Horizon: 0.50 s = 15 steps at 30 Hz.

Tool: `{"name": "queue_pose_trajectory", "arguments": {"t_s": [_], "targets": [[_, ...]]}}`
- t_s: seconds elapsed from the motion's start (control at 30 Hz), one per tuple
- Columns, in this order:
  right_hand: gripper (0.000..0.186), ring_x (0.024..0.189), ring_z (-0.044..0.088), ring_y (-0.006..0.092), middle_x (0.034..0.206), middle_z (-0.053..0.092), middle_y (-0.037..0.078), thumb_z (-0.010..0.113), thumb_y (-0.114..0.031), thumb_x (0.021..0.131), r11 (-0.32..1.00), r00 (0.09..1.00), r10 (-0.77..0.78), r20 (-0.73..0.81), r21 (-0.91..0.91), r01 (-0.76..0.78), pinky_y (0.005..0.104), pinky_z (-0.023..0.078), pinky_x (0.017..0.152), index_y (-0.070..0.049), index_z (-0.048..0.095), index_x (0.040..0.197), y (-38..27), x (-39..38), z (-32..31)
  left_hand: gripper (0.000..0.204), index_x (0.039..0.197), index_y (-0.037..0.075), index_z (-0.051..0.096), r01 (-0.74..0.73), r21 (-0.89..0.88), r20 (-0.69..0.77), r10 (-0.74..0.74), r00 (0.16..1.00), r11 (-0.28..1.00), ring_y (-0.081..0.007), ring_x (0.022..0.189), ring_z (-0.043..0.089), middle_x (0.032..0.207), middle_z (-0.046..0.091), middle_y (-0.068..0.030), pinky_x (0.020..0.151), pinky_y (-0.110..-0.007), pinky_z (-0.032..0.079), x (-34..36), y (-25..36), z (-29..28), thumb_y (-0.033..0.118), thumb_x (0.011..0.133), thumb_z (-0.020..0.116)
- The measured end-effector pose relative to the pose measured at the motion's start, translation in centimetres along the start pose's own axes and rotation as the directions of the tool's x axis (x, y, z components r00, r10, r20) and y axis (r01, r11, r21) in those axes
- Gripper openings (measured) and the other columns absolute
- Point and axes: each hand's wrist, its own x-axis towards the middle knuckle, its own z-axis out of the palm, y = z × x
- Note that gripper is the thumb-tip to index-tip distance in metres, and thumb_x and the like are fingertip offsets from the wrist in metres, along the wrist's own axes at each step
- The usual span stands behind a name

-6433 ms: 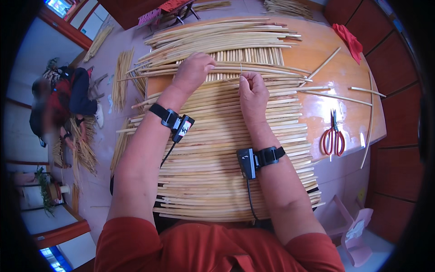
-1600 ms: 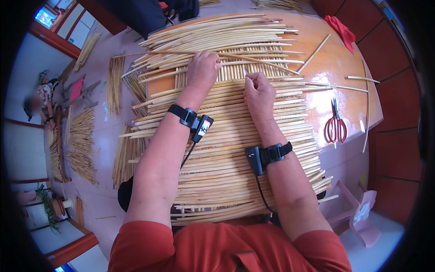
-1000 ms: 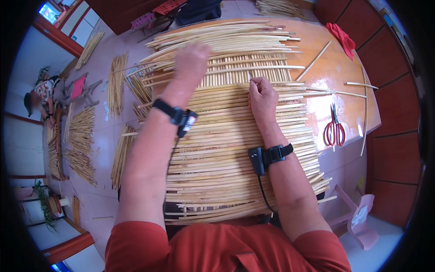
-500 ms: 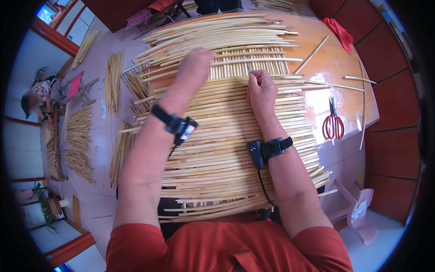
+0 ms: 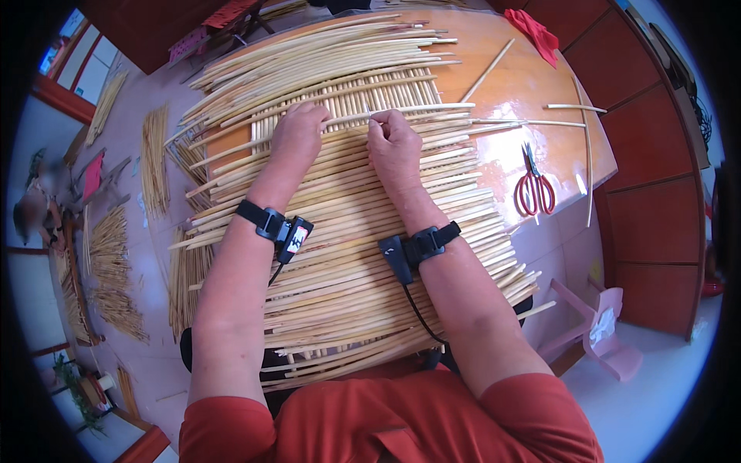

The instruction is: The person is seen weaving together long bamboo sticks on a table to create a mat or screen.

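Right of the left hand (image 5: 299, 134), whose grip I cannot tell, the right hand (image 5: 396, 144) pinches thread (image 5: 368, 110) above the sticks (image 5: 347, 193).

Around us runs a pinkish tiled floor (image 5: 158, 266), with a pale wall (image 5: 55, 127) to our left and tall reddish-brown panels (image 5: 652, 220) on our right. Ahead we have an orange-brown wooden table (image 5: 590, 162), its glossy top catching white glare, while a pink chair (image 5: 622, 361) stands near the panels.
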Motion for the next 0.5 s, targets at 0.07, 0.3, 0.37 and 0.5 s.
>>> {"name": "queue_pose_trajectory", "arguments": {"t_s": [0.07, 0.3, 0.37, 0.5], "targets": [[0.009, 0.055, 0.057, 0.0199, 0.063, 0.06, 0.012, 0.061, -0.009, 0.087, 1.0, 1.0, 0.0, 0.006, -0.004, 0.0, 0.0328, 0.048, 0.057, -0.002, 0.063, 0.093, -0.2, 0.0, -0.1, 0.011, 0.088, 0.008, 0.067, 0.005, -0.003, 0.027, -0.005, 1.0, 1.0, -0.0307, 0.096, 0.058, 0.091, 0.064, -0.0097, 0.082, -0.042, 0.049, -0.2, 0.3, -0.4, 0.004, 0.08, 0.063], [0.01, 0.048, 0.05, 0.0057, 0.059, 0.057, 0.001, 0.059, -0.01, 0.093, 0.996, 0.997, -0.072, 0.021, -0.043, 0.073, 0.0241, 0.042, 0.043, -0.001, 0.062, 0.097, 0.2, 0.1, -0.1, 0.022, 0.104, 0.003, 0.067, 0.114, -0.228, 0.335, -0.032, 0.942, 0.967, -0.0309, 0.091, 0.064, 0.098, 0.067, -0.0156, 0.082, -0.037, 0.049, 0.8, -0.6, -2.5, 0.002, 0.082, 0.065], [0.01, 0.047, 0.05, 0.0063, 0.059, 0.057, 0.001, 0.06, -0.01, 0.092, 0.992, 0.994, -0.108, 0.001, -0.061, 0.108, 0.0245, 0.041, 0.043, -0.002, 0.062, 0.097, 0.5, 0.2, 0.0, 0.023, 0.104, 0.003, 0.067, 0.123, -0.192, 0.391, -0.04, 0.92, 0.974, -0.0292, 0.089, 0.065, 0.097, 0.068, -0.016, 0.081, -0.037, 0.05, 1.7, -0.5, -2.8, 0.003, 0.082, 0.066], [0.009, 0.057, 0.06, 0.0255, 0.066, 0.062, 0.015, 0.061, -0.01, 0.087, 0.989, 0.997, -0.075, 0.001, -0.13, 0.074, 0.0354, 0.049, 0.058, -0.003, 0.063, 0.092, -0.6, 0.0, 0.0, 0.017, 0.097, 0.005, 0.067, 0.147, -0.05, 0.365, -0.118, 0.923, 0.988, -0.0327, 0.084, 0.064, 0.091, 0.068, -0.0149, 0.077, -0.039, 0.05, 2.2, 0.5, -1.7, 0.008, 0.081, 0.068]]}}
